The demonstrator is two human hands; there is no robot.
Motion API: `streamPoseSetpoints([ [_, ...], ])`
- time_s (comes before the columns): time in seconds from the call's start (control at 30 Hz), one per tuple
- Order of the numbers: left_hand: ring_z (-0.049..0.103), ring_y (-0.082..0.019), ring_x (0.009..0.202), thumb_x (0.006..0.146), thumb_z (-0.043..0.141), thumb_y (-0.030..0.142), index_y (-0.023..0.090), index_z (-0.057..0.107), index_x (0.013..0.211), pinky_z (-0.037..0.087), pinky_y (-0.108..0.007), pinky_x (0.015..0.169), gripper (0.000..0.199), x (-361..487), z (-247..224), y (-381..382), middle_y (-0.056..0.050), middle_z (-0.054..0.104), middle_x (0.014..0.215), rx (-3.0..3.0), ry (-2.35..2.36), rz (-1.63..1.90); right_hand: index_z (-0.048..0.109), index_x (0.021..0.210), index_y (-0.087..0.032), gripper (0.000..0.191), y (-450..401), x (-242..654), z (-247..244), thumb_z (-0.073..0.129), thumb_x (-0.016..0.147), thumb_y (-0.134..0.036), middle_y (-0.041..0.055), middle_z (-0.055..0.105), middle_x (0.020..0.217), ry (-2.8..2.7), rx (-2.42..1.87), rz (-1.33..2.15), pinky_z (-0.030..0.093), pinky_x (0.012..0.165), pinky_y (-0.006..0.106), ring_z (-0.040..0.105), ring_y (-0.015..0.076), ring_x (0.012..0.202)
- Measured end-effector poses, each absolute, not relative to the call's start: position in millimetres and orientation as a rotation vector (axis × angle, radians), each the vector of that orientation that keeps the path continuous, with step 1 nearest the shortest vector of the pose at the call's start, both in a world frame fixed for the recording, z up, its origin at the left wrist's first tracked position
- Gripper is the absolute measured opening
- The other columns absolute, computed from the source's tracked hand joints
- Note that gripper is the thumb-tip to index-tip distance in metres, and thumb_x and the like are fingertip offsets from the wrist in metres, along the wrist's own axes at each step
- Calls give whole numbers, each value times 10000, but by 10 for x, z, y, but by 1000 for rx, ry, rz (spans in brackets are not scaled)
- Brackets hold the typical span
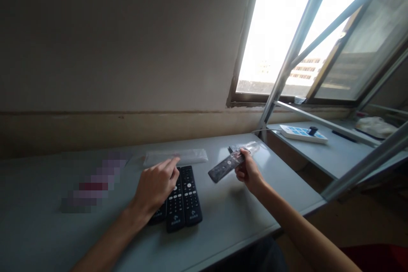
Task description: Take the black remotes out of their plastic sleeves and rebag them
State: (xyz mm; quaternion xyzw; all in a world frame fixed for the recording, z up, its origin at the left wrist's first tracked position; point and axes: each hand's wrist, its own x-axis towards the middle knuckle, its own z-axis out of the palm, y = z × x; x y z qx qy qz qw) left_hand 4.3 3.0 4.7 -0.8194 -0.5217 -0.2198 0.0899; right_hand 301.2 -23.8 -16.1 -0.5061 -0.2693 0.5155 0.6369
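My right hand [250, 171] grips a black remote control [226, 165] wrapped in a clear plastic sleeve [254, 147], holding it tilted above the desk on the right. Side by side on the desk lie three black remote controls [192, 197] without wrapping. Over the upper part of the leftmost ones is my left hand [158, 180], its fingers bent and close together. What those fingers hold, if anything, is hidden. Just beyond the fingertips, a flat clear plastic sleeve [196, 156] lies across the desk.
The grey desk [229, 221] meets a wall at the back. A blurred-out purple item [102, 178] lies at left. Metal frame bars [277, 80] rise at the desk's right end, before a window. Beyond them, a white power strip [302, 134] sits on another desk.
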Motion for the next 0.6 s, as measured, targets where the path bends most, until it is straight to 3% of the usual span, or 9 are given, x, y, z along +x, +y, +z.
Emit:
streamPoseSetpoints([
  [0.1,783,-281,922,989,442,230,228,749,1233,592,-355,742,392,40,45,30,-68,806,1125,-2439,-1544,-642,551,897,-220,200,-358,2970,-96,560,923,-418,47,724,663,-438,-1121,1306,354,346,195,605,149,427],
  [0.2,781,-282,912,994,431,239,232,746,1225,586,-358,730,391,36,38,37,-60,808,1105,-2445,-1540,-640,619,1042,-202,168,-536,2872,-87,588,940,-331,134,809,962,-376,-1029,1374,492,454,207,770,205,716],
  [0.37,777,-260,892,983,430,246,223,750,1218,584,-334,738,397,39,25,43,-79,810,1081,-2452,-1545,-656,696,1047,-184,261,-765,2700,-249,554,1004,-398,155,789,1131,-251,-917,1412,565,501,231,780,197,792],
  [0.6,778,-267,921,990,431,255,230,735,1254,584,-340,770,402,42,28,32,-72,804,1130,-2454,-1542,-675,637,1141,-214,271,-767,2538,-208,426,1094,-377,101,799,1079,-49,-731,1539,558,472,164,726,113,648],
])
